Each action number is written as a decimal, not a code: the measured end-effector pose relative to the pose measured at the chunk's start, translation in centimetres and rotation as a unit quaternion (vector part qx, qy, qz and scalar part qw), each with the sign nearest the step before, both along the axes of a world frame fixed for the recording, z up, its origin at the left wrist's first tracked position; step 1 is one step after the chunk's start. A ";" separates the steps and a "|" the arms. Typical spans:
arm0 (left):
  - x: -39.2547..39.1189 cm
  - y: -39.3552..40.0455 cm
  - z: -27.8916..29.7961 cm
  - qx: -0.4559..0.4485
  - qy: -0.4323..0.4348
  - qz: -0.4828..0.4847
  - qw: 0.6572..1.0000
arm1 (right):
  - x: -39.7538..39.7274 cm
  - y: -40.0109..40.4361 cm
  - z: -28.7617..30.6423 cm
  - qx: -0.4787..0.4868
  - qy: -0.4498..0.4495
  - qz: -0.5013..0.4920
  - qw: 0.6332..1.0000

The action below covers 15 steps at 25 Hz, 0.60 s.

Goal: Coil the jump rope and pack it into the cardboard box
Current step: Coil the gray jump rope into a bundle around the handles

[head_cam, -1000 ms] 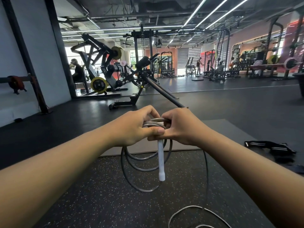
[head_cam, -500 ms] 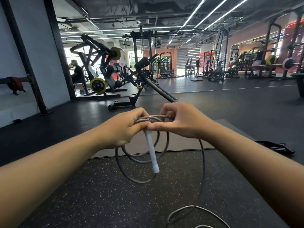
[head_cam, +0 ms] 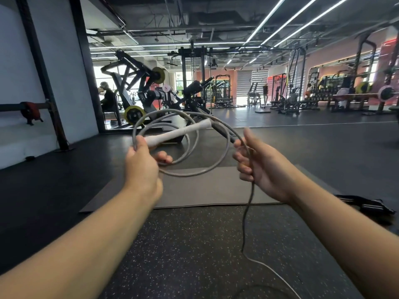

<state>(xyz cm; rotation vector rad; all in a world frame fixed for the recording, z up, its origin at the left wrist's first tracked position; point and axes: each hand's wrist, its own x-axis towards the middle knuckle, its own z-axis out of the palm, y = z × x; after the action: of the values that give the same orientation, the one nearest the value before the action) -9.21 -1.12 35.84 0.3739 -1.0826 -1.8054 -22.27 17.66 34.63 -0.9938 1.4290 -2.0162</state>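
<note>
A grey jump rope (head_cam: 195,172) is partly coiled in front of me, in several loops tilted toward flat. My left hand (head_cam: 141,167) grips the loops together at their left side, along with the white handle (head_cam: 179,133), which points up and to the right. My right hand (head_cam: 258,165) is apart from the left, fingers curled around the rope at the coil's right side. From that hand the loose rope hangs down to the speckled floor and runs off toward the bottom edge. No cardboard box is in view.
A dark mat (head_cam: 216,190) lies on the floor below my hands. A black strap (head_cam: 364,205) lies at the right. A black weight machine (head_cam: 190,98) stands just beyond the mat, more gym racks behind. A person (head_cam: 106,98) sits at the far left.
My hands were pressed together over the hanging coil; now they have moved apart. The coil has swung up from hanging to nearly flat, and the white handle went from pointing down to pointing up-right.
</note>
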 end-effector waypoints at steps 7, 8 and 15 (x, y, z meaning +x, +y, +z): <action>-3.5 6.6 -1.3 0.120 0.015 0.010 0.993 | 5.4 -7.0 -0.9 -0.072 -0.071 -0.076 0.992; -3.5 7.1 -1.8 0.129 0.014 0.000 0.992 | 5.5 -7.4 -0.8 -0.076 -0.092 -0.088 0.989; -2.4 8.9 -2.1 0.085 -0.069 -0.005 0.994 | 6.2 -7.3 -1.7 -0.110 -0.053 -0.115 0.986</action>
<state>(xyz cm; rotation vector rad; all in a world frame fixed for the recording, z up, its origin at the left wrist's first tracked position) -11.63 7.73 33.79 0.6038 -1.0285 -1.9092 -16.10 10.34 32.92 -0.8237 1.3369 -2.3992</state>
